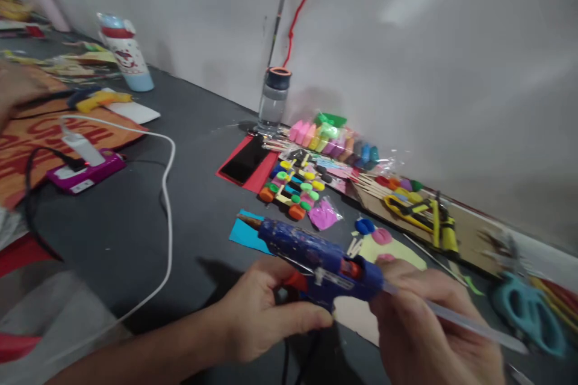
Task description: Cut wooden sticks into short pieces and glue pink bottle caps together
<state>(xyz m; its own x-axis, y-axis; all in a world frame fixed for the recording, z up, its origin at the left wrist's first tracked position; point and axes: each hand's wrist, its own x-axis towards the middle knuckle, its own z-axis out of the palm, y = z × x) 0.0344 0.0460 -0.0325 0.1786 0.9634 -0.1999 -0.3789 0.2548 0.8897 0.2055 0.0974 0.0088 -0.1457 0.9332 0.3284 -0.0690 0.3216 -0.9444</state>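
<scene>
Left hand [257, 313] grips the blue glue gun [316, 255] (nozzle pointing away-left), while right-hand fingers [406, 307] pinch the glue stick [469, 325] at its rear.

This looks like a craft room or an art class table. A long dark table [135, 234] runs along a plain white wall [406, 72]. In the middle of the frame lie bright clay blocks [334, 139], wooden sticks [370, 183] and a little model with coloured wheels [295, 189]. Teal scissors [528, 313] sit at the lower right. A blue glue gun [316, 258] is at the bottom centre, and a yellow one [102, 99] lies at the upper left. Coloured paper [246, 234] lies about.
</scene>
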